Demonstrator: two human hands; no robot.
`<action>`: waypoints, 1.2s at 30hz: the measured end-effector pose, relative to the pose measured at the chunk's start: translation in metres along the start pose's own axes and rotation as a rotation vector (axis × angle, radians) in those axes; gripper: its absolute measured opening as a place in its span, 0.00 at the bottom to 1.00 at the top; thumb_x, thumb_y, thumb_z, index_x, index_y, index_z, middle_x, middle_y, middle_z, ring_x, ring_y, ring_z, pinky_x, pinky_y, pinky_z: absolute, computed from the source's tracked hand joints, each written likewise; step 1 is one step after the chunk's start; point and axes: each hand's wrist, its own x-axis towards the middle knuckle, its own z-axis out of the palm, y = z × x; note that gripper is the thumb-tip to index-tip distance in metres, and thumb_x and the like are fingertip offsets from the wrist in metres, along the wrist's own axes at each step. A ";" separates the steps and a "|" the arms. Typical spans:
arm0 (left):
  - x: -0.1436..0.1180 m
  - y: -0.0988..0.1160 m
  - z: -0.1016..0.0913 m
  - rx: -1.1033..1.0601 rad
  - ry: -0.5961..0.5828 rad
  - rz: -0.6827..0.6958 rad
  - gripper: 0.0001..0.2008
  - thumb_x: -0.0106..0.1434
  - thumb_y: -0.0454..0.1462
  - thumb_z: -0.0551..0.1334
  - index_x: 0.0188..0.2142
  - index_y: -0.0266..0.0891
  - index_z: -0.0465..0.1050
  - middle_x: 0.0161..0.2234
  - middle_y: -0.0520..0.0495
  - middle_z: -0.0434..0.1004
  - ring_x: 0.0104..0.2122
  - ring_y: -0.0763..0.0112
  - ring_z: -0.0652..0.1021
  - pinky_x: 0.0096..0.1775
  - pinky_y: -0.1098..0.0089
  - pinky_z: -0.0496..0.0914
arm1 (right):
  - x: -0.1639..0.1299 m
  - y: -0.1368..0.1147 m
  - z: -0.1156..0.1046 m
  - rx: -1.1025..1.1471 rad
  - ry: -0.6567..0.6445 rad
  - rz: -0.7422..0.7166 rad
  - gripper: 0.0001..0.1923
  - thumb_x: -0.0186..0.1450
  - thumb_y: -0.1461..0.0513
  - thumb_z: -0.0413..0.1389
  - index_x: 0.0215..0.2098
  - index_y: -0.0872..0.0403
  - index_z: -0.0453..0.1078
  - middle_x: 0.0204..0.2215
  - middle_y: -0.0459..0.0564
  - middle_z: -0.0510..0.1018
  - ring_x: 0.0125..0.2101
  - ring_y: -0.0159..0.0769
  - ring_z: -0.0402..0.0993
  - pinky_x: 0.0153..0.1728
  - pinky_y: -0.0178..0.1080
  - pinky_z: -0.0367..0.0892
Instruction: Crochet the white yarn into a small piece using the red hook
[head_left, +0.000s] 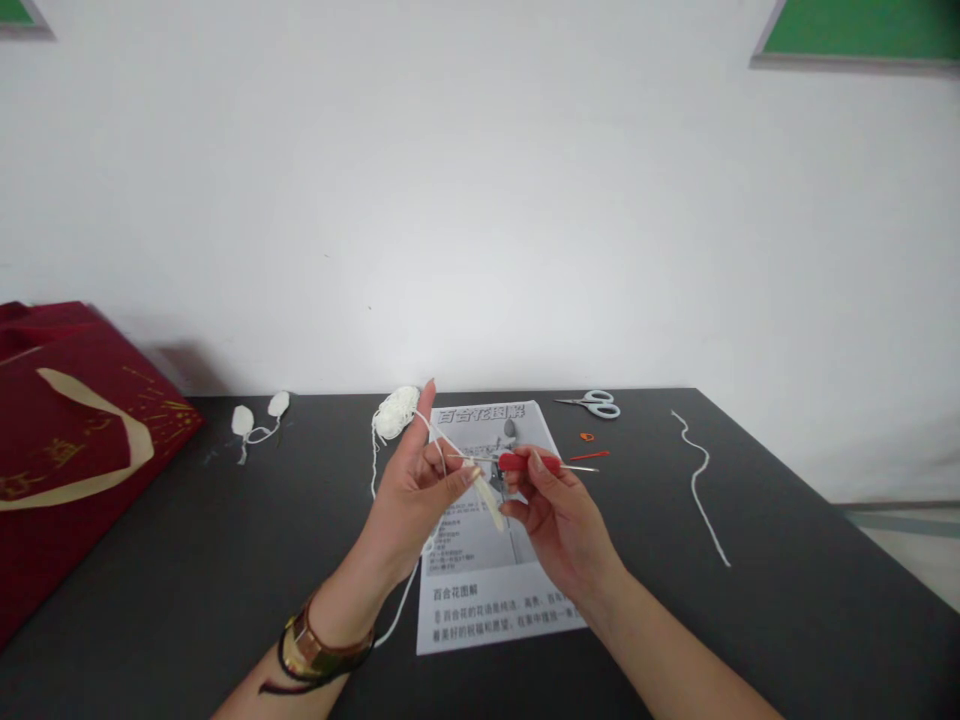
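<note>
My left hand pinches a small white crochet piece, with white yarn running over its raised forefinger and down past the wrist. My right hand grips a crochet hook by its red handle; the metal tip points left into the work. Both hands hover above a printed instruction sheet on the dark table. A white yarn ball lies just behind my left hand.
Two small white crocheted petals lie at the back left. A dark red gift bag stands at the left edge. Pale blue scissors, small orange markers and a loose white yarn strand lie to the right.
</note>
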 end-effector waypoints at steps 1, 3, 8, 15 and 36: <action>-0.001 0.000 0.001 0.007 0.004 0.001 0.45 0.56 0.30 0.66 0.64 0.61 0.43 0.26 0.59 0.66 0.27 0.79 0.69 0.33 0.76 0.64 | 0.000 0.001 0.001 -0.014 -0.001 0.004 0.09 0.59 0.58 0.62 0.36 0.53 0.76 0.32 0.47 0.80 0.28 0.28 0.71 0.26 0.32 0.76; -0.002 -0.002 0.004 0.023 0.027 0.004 0.45 0.56 0.30 0.67 0.64 0.59 0.43 0.26 0.59 0.66 0.27 0.79 0.69 0.33 0.76 0.64 | -0.001 0.003 0.003 -0.046 -0.004 0.008 0.09 0.57 0.59 0.63 0.37 0.52 0.76 0.33 0.46 0.80 0.30 0.29 0.72 0.28 0.34 0.76; -0.006 -0.011 0.011 0.068 0.073 0.006 0.40 0.56 0.33 0.67 0.63 0.53 0.51 0.27 0.57 0.68 0.28 0.79 0.69 0.33 0.76 0.65 | -0.002 0.006 0.006 -0.055 0.035 0.029 0.09 0.54 0.62 0.66 0.34 0.51 0.76 0.33 0.45 0.81 0.35 0.31 0.76 0.38 0.35 0.74; -0.001 -0.009 0.003 0.155 -0.004 0.049 0.35 0.57 0.34 0.66 0.61 0.47 0.57 0.28 0.55 0.69 0.29 0.77 0.71 0.34 0.73 0.66 | 0.000 0.003 0.002 0.007 0.010 0.093 0.08 0.58 0.58 0.63 0.34 0.53 0.75 0.29 0.45 0.78 0.27 0.30 0.72 0.24 0.34 0.75; 0.002 -0.002 -0.008 -0.114 -0.126 -0.107 0.34 0.53 0.27 0.63 0.59 0.46 0.63 0.29 0.49 0.77 0.31 0.71 0.74 0.28 0.75 0.64 | -0.004 -0.001 0.006 -0.056 -0.070 0.007 0.06 0.58 0.59 0.62 0.33 0.54 0.76 0.28 0.46 0.80 0.27 0.29 0.73 0.29 0.34 0.76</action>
